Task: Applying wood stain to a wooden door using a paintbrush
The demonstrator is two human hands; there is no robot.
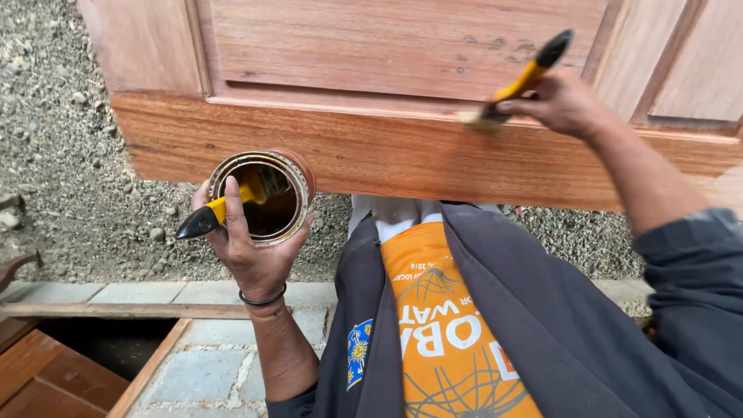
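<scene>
My left hand (249,259) grips a round metal tin (303,179) of dark liquid, and its thumb pins a second yellow-and-black brush (219,210) whose bristles rest inside the tin. The tin sits just below the bottom rail of a reddish wooden panelled door (364,151). My right hand (563,102) holds a yellow-and-black paintbrush (517,83) with its bristles pressed on the moulded edge above the rail, at the upper right. A dark ring band circles my left wrist.
Grey gravel ground (70,155) lies under and left of the door. Paving stones (201,371) and a wooden frame (54,371) with a dark gap are at the lower left. My dark jacket and orange shirt fill the lower right.
</scene>
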